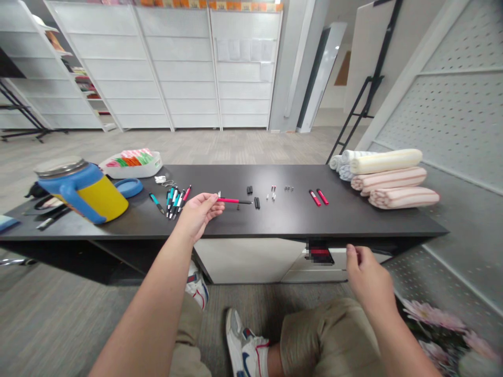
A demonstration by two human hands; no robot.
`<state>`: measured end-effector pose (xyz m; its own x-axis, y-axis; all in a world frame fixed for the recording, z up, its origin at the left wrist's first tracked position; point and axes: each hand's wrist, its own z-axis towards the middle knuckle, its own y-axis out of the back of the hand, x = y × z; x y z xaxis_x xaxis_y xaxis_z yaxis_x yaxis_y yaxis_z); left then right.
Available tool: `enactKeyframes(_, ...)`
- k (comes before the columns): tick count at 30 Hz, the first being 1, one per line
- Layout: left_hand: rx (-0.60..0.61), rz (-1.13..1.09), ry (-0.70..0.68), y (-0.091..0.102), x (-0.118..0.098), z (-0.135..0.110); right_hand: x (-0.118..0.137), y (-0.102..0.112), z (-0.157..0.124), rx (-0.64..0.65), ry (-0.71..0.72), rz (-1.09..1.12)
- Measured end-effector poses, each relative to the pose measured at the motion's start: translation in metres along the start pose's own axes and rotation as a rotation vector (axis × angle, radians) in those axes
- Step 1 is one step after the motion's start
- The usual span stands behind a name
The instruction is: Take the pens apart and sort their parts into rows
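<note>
My left hand (201, 213) is closed on a red pen (231, 200), held level just above the dark tabletop with its black end pointing right. My right hand (368, 277) hovers in front of the table's front edge, its fingers curled in. Whatever it may hold is hidden. Left of my left hand lies a pile of teal, white and red pens (175, 201). To the right are black pen parts (257, 202), small clear and metal pieces (273, 197) and two red pen barrels (315, 197).
A blue and yellow jug (92, 191) stands at the left, beside a blue lid (129, 186) and a white tray (156, 164) of colourful packets. Rolled towels (393, 180) are stacked at the right end. The table (291, 222) has a white drawer front below, with a dark item (320, 254) near it.
</note>
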<state>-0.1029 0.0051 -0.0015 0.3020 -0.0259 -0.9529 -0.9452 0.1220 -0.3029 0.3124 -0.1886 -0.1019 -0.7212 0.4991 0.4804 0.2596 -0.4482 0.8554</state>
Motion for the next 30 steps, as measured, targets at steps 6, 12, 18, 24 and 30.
enactKeyframes(6, 0.023, 0.016, -0.01, -0.003, -0.002, -0.003, 0.079, 0.024, -0.024, -0.011, 0.576, 0.22)
enactKeyframes(12, 0.06, 0.024, -0.015, -0.002, -0.003, -0.007, 0.193, 0.004, -0.004, 0.233, 0.742, 0.378)
enactKeyframes(18, 0.082, 0.04, -0.011, -0.001, -0.003, -0.007, 0.257, -0.025, 0.013, 0.516, 0.73, 0.579)
enactKeyframes(24, 0.148, 0.108, 0.009, 0.002, 0.001, -0.006, 0.252, -0.031, 0.014, 0.54, 0.723, 0.653)
enactKeyframes(30, 0.263, 0.362, -0.017, 0.001, 0.002, -0.009, 0.253, -0.03, 0.015, 0.638, 0.734, 0.638)
